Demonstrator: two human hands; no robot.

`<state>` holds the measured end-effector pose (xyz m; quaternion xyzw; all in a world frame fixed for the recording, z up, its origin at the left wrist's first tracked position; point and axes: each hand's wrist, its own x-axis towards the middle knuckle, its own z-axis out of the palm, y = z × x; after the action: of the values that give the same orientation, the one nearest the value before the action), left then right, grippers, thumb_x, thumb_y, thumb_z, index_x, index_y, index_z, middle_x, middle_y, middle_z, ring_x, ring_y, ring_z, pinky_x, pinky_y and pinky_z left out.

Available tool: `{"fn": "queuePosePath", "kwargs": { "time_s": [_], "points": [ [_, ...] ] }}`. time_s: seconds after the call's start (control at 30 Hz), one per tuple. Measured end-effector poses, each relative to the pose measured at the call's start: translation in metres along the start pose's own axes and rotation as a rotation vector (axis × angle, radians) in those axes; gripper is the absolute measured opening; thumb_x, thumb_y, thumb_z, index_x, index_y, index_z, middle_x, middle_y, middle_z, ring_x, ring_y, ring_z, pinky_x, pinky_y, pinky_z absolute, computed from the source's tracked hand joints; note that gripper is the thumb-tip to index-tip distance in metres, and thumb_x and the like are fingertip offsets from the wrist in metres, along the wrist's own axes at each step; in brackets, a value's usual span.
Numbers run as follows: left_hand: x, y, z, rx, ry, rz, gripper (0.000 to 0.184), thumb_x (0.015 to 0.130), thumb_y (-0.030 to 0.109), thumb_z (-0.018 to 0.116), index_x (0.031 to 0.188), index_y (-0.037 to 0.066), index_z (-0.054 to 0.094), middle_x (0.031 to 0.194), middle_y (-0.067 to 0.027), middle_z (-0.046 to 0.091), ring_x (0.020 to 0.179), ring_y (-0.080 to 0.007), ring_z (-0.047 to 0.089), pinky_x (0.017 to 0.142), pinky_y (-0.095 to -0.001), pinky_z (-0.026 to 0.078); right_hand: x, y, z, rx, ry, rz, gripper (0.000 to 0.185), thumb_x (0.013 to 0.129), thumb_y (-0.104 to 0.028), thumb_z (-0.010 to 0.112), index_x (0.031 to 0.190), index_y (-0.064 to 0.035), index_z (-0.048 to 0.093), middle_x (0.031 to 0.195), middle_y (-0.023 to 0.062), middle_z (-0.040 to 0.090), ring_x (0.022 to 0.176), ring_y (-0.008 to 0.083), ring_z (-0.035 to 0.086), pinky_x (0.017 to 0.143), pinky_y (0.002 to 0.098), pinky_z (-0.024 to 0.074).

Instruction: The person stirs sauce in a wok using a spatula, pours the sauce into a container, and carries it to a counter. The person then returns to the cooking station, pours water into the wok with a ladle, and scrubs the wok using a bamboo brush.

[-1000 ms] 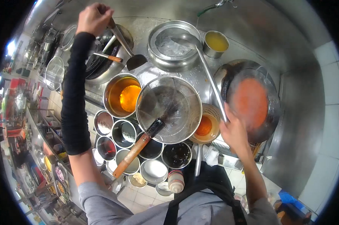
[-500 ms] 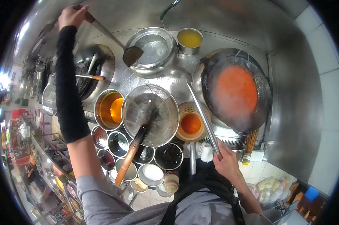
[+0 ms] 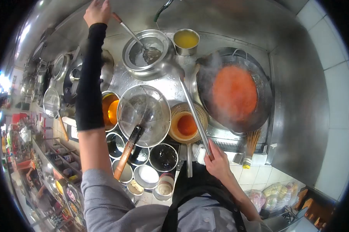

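My left hand (image 3: 98,14) is raised at the upper left, apart from the wooden handle end of a wok spatula (image 3: 127,28). Its fingers look parted, with nothing in them. The spatula leans in a round metal pot of water (image 3: 132,58), its blade under the rippling surface. My right hand (image 3: 217,164) is closed around the long metal handle of a ladle (image 3: 195,112), which points up and left. The ladle's far end blends into the shiny steel. Right of it, a large wok (image 3: 264,96) holds steaming orange-red liquid (image 3: 235,92).
A wire strainer (image 3: 143,116) rests over containers, its wooden handle toward me. Beside it, a perforated ladle (image 3: 174,118) sits around orange-red liquid. Seasoning tins, including white granules (image 3: 146,176), stand nearer me. A tin of yellow liquid (image 3: 186,41) stands behind; a bamboo brush (image 3: 252,143) is at right.
The spatula has gone from above the pot's rim down into the water. My left hand has let go of its handle. The view has shifted slightly; my right hand keeps its hold.
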<state>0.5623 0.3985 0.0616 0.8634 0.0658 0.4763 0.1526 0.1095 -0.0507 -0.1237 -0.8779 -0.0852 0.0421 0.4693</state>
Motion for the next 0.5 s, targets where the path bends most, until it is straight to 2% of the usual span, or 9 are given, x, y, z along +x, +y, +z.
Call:
{"fn": "queuePosePath", "kwargs": {
  "time_s": [0.03, 0.1, 0.13, 0.17, 0.2, 0.27, 0.33, 0.47, 0.5],
  "points": [
    [-0.02, 0.033, -0.03, -0.121, 0.022, 0.035, 0.039, 0.084, 0.015, 0.074, 0.121, 0.004, 0.072, 0.085, -0.0136, 0.077, 0.076, -0.02, 0.074, 0.071, -0.0358, 0.058, 0.004, 0.01, 0.009, 0.033, 0.017, 0.028, 0.048, 0.088, -0.005, 0.061, 0.134, 0.0036, 0.051, 0.111, 0.0302, 0.067, 0.1, 0.0482, 0.066, 0.083, 0.0503, 0.0546],
    [-0.075, 0.1, -0.089, -0.527, 0.021, 0.116, 0.037, 0.092, 0.015, 0.066, 0.127, 0.005, 0.069, 0.105, -0.0187, 0.076, 0.078, -0.0225, 0.074, 0.07, -0.0364, 0.058, 0.021, 0.012, 0.006, -0.074, -0.128, 0.254, 0.042, 0.089, -0.007, 0.059, 0.129, 0.0039, 0.051, 0.105, 0.0324, 0.066, 0.098, 0.05, 0.065, 0.081, 0.0533, 0.0528],
    [-0.107, 0.143, -0.139, -0.514, -0.125, 0.088, 0.037, 0.102, 0.026, 0.056, 0.132, 0.007, 0.066, 0.127, -0.0205, 0.069, 0.097, -0.0277, 0.073, 0.081, -0.0422, 0.057, 0.03, 0.01, 0.009, -0.125, -0.216, 0.34, 0.039, 0.09, -0.007, 0.059, 0.126, 0.004, 0.051, 0.102, 0.0335, 0.066, 0.097, 0.0509, 0.064, 0.08, 0.0549, 0.0518],
    [-0.135, 0.142, -0.156, -0.684, -0.187, 0.14, 0.035, 0.092, 0.006, 0.063, 0.125, -0.003, 0.067, 0.11, -0.014, 0.074, 0.09, -0.0197, 0.071, 0.083, -0.0316, 0.055, 0.039, -0.001, 0.001, -0.106, -0.212, 0.316, 0.027, 0.089, -0.005, 0.056, 0.112, 0.0066, 0.048, 0.094, 0.0363, 0.065, 0.091, 0.0552, 0.063, 0.079, 0.059, 0.0504],
    [-0.171, 0.169, -0.18, -0.805, -0.183, 0.102, 0.044, 0.086, -0.017, 0.05, 0.126, -0.006, 0.063, 0.113, -0.0116, 0.071, 0.084, -0.0139, 0.066, 0.075, -0.0266, 0.053, 0.035, 0.022, 0.008, -0.063, -0.095, 0.109, 0.023, 0.088, -0.005, 0.057, 0.106, 0.0027, 0.044, 0.087, 0.0343, 0.064, 0.086, 0.0563, 0.062, 0.076, 0.061, 0.0479],
    [-0.231, 0.214, -0.231, -0.68, -0.317, 0.031, 0.036, 0.082, -0.015, 0.055, 0.115, -0.005, 0.064, 0.114, -0.0122, 0.069, 0.085, -0.0143, 0.066, 0.072, -0.0255, 0.053, 0.038, -0.003, -0.015, -0.101, -0.219, 0.266, 0.028, 0.088, -0.004, 0.057, 0.112, 0.0023, 0.044, 0.093, 0.0357, 0.065, 0.091, 0.056, 0.062, 0.081, 0.0613, 0.048],
    [-0.295, 0.235, -0.261, -0.612, -0.51, -0.083, 0.03, 0.085, -0.011, 0.059, 0.112, -0.002, 0.069, 0.113, -0.0132, 0.07, 0.09, -0.0161, 0.067, 0.071, -0.0281, 0.054, 0.031, 0.012, -0.025, -0.114, -0.272, 0.246, 0.031, 0.09, -0.01, 0.057, 0.118, -0.0007, 0.045, 0.101, 0.0363, 0.064, 0.096, 0.0564, 0.061, 0.085, 0.0631, 0.0463],
    [-0.439, 0.261, -0.283, -0.84, -0.869, -0.863, 0.024, 0.098, 0.002, 0.058, 0.121, -0.001, 0.067, 0.114, -0.0051, 0.07, 0.092, -0.0107, 0.066, 0.074, -0.0265, 0.057, 0.015, 0.031, -0.046, -0.103, -0.268, 0.154, 0.036, 0.092, -0.017, 0.058, 0.124, -0.0066, 0.047, 0.1, 0.0375, 0.062, 0.096, 0.0574, 0.06, 0.085, 0.0633, 0.046],
    [-0.472, 0.261, -0.286, -0.838, -0.937, -0.933, 0.025, 0.099, 0.003, 0.058, 0.122, -0.001, 0.067, 0.113, -0.0059, 0.071, 0.092, -0.0109, 0.066, 0.074, -0.0267, 0.057, 0.013, 0.025, -0.055, -0.018, -0.296, 0.207, 0.035, 0.092, -0.015, 0.059, 0.124, -0.0075, 0.047, 0.101, 0.0372, 0.062, 0.1, 0.0567, 0.059, 0.086, 0.0625, 0.0456]
  ]
}}
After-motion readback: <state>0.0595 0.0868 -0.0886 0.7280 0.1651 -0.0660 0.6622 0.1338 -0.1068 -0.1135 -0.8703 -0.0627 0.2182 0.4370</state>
